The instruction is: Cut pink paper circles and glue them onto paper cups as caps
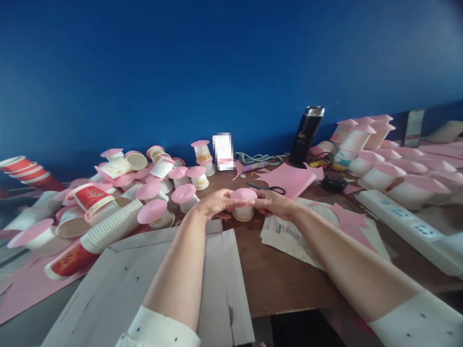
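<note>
Between my two hands an upside-down white paper cup (243, 214) stands on the brown table, with a round pink paper disc (243, 194) on its top. My left hand (216, 204) grips the disc's left edge, fingers closed at the cup's side. From the right, my right hand (274, 203) pinches the opposite edge of the disc. Just behind my right hand lie black-handled scissors (277, 190) beside a sheet of pink paper (289, 178). Several similar cups with pink discs (183, 193) stand to the left of my left hand.
A long stack of paper cups (108, 226) lies at the left by a grey cardboard sheet (144, 279). Behind are a black thermos (306, 137) and a purple glue stick (254, 166). To the right are a white power strip (405, 226), pink-topped cups (379, 176) and printed paper (289, 236).
</note>
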`<control>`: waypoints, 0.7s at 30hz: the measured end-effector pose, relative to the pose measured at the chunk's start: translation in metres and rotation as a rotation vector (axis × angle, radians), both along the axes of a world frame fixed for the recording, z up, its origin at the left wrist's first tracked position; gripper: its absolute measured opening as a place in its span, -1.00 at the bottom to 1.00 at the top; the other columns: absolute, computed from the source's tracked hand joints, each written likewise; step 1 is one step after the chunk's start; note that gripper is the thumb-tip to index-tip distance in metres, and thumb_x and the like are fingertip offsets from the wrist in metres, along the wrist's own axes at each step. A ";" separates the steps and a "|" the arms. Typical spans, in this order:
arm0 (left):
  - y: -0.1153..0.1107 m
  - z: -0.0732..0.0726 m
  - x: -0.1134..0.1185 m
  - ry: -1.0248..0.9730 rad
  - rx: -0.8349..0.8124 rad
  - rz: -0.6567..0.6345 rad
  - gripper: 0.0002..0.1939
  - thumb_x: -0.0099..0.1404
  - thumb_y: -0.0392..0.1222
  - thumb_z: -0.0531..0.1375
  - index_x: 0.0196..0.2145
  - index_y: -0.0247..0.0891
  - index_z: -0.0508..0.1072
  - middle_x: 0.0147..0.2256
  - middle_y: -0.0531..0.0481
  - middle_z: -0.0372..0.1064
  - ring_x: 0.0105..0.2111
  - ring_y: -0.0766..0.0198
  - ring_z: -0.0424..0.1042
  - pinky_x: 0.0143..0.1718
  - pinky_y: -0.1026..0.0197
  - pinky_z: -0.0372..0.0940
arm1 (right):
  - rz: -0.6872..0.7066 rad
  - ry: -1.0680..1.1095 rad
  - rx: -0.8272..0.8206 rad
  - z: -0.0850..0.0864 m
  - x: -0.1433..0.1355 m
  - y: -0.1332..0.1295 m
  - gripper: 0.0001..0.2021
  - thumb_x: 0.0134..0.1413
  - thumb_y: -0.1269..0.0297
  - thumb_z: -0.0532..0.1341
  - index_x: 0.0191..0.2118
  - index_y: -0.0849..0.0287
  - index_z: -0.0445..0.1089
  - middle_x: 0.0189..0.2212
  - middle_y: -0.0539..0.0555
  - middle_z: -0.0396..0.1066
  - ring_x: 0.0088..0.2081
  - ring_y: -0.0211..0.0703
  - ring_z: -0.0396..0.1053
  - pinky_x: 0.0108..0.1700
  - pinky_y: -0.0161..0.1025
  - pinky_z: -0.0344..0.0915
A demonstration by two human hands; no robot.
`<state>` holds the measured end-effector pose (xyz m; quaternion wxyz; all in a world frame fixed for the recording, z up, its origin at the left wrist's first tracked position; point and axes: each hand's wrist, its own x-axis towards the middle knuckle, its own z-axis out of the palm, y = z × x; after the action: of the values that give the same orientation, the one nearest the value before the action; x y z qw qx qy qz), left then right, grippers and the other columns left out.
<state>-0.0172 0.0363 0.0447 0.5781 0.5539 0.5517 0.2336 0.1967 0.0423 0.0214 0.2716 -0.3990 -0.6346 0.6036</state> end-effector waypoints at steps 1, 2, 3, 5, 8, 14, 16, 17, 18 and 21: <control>0.000 0.000 0.000 -0.002 0.002 -0.003 -0.43 -0.13 0.03 0.41 -0.16 -0.17 0.42 -0.23 -0.01 0.34 -0.36 0.34 0.31 -0.43 0.33 0.29 | -0.012 0.014 -0.020 -0.001 0.001 0.001 -0.53 -0.13 -0.17 0.30 -0.32 0.16 0.30 -0.60 -0.09 0.18 -0.60 -0.37 0.07 -0.61 -0.38 -0.08; 0.000 0.000 0.000 -0.002 0.001 -0.004 -0.43 -0.13 0.03 0.41 -0.16 -0.17 0.42 -0.23 -0.01 0.34 -0.36 0.33 0.32 -0.44 0.33 0.29 | -0.033 0.026 -0.038 -0.001 0.001 0.001 -0.52 -0.11 -0.20 0.27 -0.34 0.16 0.30 -0.61 -0.08 0.18 -0.60 -0.37 0.07 -0.61 -0.37 -0.09; -0.001 0.001 0.000 -0.001 0.001 -0.004 -0.43 -0.13 0.04 0.41 -0.15 -0.17 0.42 -0.23 -0.02 0.35 -0.36 0.32 0.32 -0.43 0.33 0.28 | -0.061 0.034 -0.054 -0.002 0.001 0.002 -0.51 -0.10 -0.24 0.24 -0.36 0.16 0.30 -0.61 -0.08 0.18 -0.60 -0.36 0.07 -0.62 -0.37 -0.09; -0.001 0.001 0.001 0.011 0.005 0.005 -0.39 -0.14 0.04 0.42 -0.13 -0.17 0.42 -0.21 -0.03 0.36 -0.34 0.31 0.32 -0.43 0.33 0.27 | -0.130 0.037 -0.077 -0.004 0.000 0.003 -0.49 -0.10 -0.28 0.21 -0.41 0.16 0.28 -0.62 -0.07 0.18 -0.61 -0.35 0.06 -0.63 -0.36 -0.11; -0.002 0.001 0.001 0.048 0.021 0.017 -0.36 -0.16 0.05 0.42 -0.10 -0.14 0.39 -0.18 -0.02 0.36 -0.32 0.30 0.33 -0.44 0.34 0.24 | -0.244 0.049 -0.093 -0.006 -0.003 0.006 -0.47 -0.13 -0.31 0.21 -0.47 0.14 0.21 -0.63 -0.08 0.13 -0.64 -0.37 0.01 -0.65 -0.36 -0.14; 0.000 -0.002 0.002 0.052 0.023 0.042 -0.38 -0.17 0.03 0.43 -0.15 -0.18 0.39 -0.28 0.01 0.37 -0.39 0.35 0.30 -0.48 0.36 0.17 | -0.342 0.143 -0.066 -0.007 -0.008 0.008 -0.49 -0.12 -0.26 0.24 -0.48 0.14 0.17 -0.63 -0.09 0.10 -0.64 -0.40 -0.05 -0.65 -0.38 -0.24; 0.001 -0.004 0.002 0.037 0.022 0.051 -0.41 -0.18 0.02 0.44 -0.19 -0.19 0.39 -0.32 0.03 0.36 -0.41 0.36 0.29 -0.49 0.36 0.16 | -0.335 0.161 -0.043 -0.006 -0.010 0.007 -0.51 -0.11 -0.23 0.25 -0.47 0.14 0.19 -0.64 -0.10 0.09 -0.64 -0.40 -0.04 -0.65 -0.38 -0.23; 0.001 -0.004 0.002 0.028 0.022 0.051 -0.41 -0.18 0.02 0.44 -0.19 -0.19 0.39 -0.33 0.04 0.36 -0.42 0.37 0.29 -0.49 0.36 0.15 | -0.329 0.162 -0.033 -0.006 -0.011 0.006 -0.52 -0.11 -0.22 0.25 -0.46 0.14 0.21 -0.65 -0.11 0.08 -0.64 -0.40 -0.04 -0.65 -0.38 -0.23; 0.002 -0.005 0.002 0.019 0.023 0.049 -0.41 -0.18 0.02 0.44 -0.19 -0.19 0.39 -0.33 0.04 0.36 -0.42 0.37 0.29 -0.49 0.36 0.15 | -0.329 0.159 -0.018 -0.006 -0.011 0.006 -0.53 -0.11 -0.21 0.26 -0.43 0.14 0.25 -0.64 -0.11 0.09 -0.64 -0.39 -0.03 -0.65 -0.38 -0.22; 0.002 -0.005 0.000 0.010 0.023 0.051 -0.35 -0.17 0.02 0.45 -0.12 -0.18 0.39 -0.28 0.02 0.38 -0.41 0.37 0.32 -0.48 0.35 0.16 | -0.400 0.131 0.099 -0.006 -0.012 0.005 -0.54 -0.07 -0.18 0.25 -0.26 0.14 0.36 -0.53 -0.02 0.27 -0.54 -0.29 0.18 -0.60 -0.36 0.01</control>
<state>-0.0174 0.0382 0.0397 0.5628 0.5475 0.5657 0.2519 0.1852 0.0471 0.0157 0.4460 -0.4630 -0.5525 0.5305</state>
